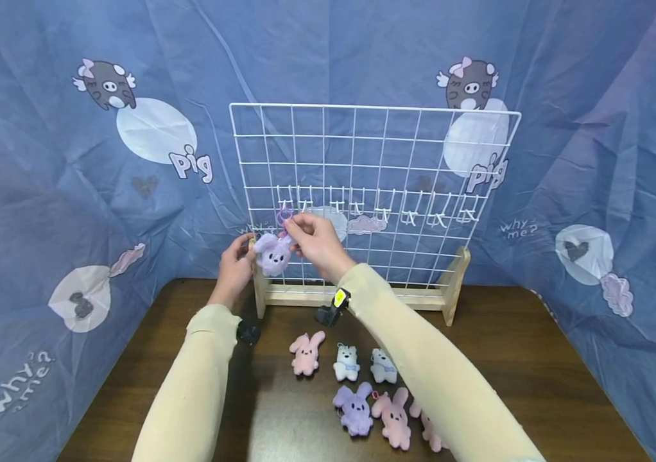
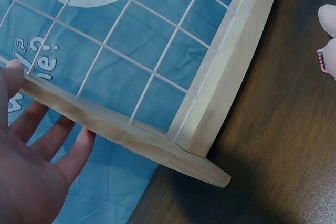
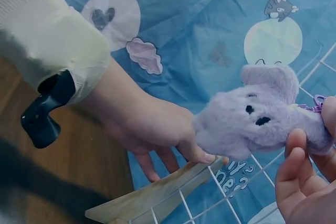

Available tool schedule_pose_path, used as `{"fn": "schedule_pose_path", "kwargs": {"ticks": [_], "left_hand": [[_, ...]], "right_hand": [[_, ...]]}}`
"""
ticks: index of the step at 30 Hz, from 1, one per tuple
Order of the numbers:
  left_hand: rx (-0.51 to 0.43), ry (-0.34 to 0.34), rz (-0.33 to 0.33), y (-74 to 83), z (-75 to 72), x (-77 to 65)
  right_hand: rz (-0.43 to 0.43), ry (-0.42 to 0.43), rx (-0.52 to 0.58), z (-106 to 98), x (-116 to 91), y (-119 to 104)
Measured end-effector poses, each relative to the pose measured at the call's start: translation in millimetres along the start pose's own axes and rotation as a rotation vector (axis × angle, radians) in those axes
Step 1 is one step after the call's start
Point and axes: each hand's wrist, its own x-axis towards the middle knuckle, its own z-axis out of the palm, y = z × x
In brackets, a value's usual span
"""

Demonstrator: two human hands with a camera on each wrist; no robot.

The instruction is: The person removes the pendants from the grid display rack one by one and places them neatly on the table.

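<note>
A white wire grid rack stands upright on wooden legs, with several white hooks in a row across it. At its left side my left hand grips the wooden side post, thumb on one side and fingers on the other. My right hand pinches a purple plush bunny keychain near its purple ring. The ring is up by the leftmost hook; I cannot tell whether it touches. In the right wrist view the bunny hangs sideways from the fingertips, partly covering the left hand.
On the brown table before the rack lie a pink bunny, two white bears, a purple bunny and a pink bunny. The right sleeve partly covers another pink one. Blue printed cloth hangs behind.
</note>
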Motion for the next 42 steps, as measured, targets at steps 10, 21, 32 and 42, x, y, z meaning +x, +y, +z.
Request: {"fn": "schedule_pose_path", "kwargs": {"ticks": [10, 21, 32, 42], "left_hand": [[-0.002, 0.0, 0.013, -0.2, 0.7, -0.3], [0.001, 0.002, 0.012, 0.1, -2.3, 0.2], [0.01, -0.006, 0.004, -0.2, -2.4, 0.3], [-0.004, -0.029, -0.022, 0.1, -2.3, 1.6]], "right_hand": [[-0.022, -0.072, -0.017, -9.5, -25.6, 8.7], [0.022, -0.186, -0.057, -23.4, -61.0, 45.6], [0.106, -0.316, -0.122, -34.3, -92.1, 83.4], [0.11, -0.486, -0.227, -27.2, -113.3, 117.0]]}}
